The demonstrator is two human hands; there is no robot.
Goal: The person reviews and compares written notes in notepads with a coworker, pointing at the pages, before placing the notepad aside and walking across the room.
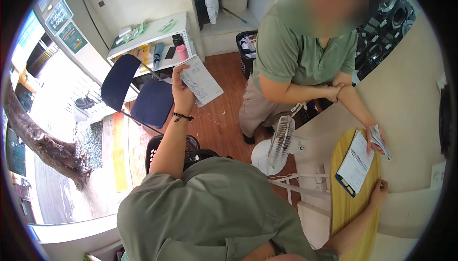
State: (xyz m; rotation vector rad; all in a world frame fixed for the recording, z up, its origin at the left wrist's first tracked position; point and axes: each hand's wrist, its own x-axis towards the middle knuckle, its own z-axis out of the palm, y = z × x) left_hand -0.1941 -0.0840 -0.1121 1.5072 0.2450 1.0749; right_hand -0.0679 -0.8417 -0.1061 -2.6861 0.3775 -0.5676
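Observation:
Raised in front of me, my left hand (182,89) pinches the edge of a small notepad (201,80) with handwriting on its ruled page. A dark beaded bracelet circles that wrist. My right hand (379,193) rests at the edge of a yellow wooden table (342,215), its fingers curled; whether anything is in it is hidden. Left of it on the table lies an open spiral notebook (355,163) with writing, over a dark blue clipped edge. A person in a green shirt (305,53) stands across from me, holding folded papers (378,141) above the notebook.
A white fan (280,146) stands beside the table. At the left are a dark folding chair (151,101) and a white shelf (148,31) with a pink bottle (182,52) and a phone. A black laundry basket (245,58) stands behind the person.

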